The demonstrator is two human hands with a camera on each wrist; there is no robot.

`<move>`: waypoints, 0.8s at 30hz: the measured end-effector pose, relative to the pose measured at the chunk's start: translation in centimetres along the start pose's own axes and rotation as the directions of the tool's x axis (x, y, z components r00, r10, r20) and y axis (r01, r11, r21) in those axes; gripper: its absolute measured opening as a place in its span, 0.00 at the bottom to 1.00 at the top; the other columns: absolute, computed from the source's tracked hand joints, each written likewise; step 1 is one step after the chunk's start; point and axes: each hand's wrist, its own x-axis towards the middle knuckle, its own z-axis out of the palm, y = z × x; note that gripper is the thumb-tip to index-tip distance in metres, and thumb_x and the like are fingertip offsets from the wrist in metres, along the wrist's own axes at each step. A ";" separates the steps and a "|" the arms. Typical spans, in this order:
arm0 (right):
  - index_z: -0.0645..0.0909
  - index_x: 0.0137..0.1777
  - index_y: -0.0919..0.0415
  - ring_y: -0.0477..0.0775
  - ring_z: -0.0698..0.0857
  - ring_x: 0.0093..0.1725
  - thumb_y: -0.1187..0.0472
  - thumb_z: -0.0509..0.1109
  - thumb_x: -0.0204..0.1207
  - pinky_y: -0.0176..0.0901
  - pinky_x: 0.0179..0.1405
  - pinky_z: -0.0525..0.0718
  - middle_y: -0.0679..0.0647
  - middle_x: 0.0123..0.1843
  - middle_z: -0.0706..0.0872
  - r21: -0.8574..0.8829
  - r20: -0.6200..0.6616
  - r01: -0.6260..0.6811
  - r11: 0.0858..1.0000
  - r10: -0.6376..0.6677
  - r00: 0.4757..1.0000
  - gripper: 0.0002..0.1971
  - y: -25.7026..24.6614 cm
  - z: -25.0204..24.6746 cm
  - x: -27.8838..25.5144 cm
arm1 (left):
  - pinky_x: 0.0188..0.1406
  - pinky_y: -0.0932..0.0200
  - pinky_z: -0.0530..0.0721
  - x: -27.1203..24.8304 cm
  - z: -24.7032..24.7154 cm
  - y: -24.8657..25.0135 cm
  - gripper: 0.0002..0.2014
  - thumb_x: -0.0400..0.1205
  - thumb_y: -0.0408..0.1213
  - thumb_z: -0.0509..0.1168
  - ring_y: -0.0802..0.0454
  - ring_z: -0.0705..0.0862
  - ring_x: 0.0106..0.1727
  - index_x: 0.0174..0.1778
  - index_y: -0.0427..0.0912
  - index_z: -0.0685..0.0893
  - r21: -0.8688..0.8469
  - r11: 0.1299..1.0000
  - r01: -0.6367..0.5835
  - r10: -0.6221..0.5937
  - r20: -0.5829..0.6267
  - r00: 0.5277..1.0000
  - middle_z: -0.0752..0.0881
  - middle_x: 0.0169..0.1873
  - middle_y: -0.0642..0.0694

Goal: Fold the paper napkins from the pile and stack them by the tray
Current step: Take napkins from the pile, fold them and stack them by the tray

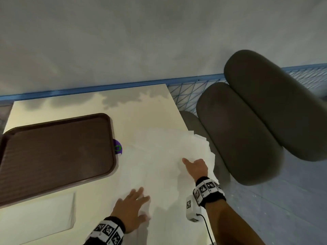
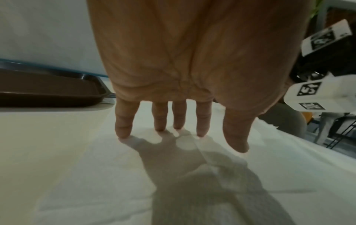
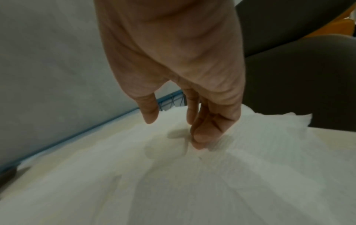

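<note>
A loose pile of white paper napkins (image 1: 168, 144) lies fanned out on the right half of the cream table (image 1: 138, 110), some hanging over its right edge. My left hand (image 1: 134, 200) lies flat on a spread napkin (image 2: 134, 167) at the pile's near side; its straight fingers (image 2: 159, 120) touch the paper with their tips. My right hand (image 1: 196, 167) points down onto the pile (image 3: 250, 144); its bunched fingertips (image 3: 198, 140) touch the top sheet and the thumb stands apart. The brown tray (image 1: 56, 152) sits at the left. A flat white stack (image 1: 35, 218) lies in front of the tray.
A small purple and green object (image 1: 117, 147) peeks out by the tray's right rim. Grey padded chair cushions (image 1: 247, 129) stand close to the table's right edge. A blue rail (image 1: 106, 86) and a grey wall run along the far side.
</note>
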 end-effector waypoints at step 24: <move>0.66 0.43 0.51 0.45 0.65 0.25 0.61 0.64 0.87 0.33 0.26 0.66 0.42 0.28 0.70 0.130 0.138 0.787 0.604 -0.797 0.589 0.12 -5.5 -4.9 -12.0 | 0.62 0.78 0.72 -1.8 -5.5 -1.2 0.58 0.49 0.83 0.67 0.58 0.78 0.71 0.76 0.58 0.73 -0.706 0.701 -0.102 -0.120 -0.257 0.959 0.78 0.70 0.57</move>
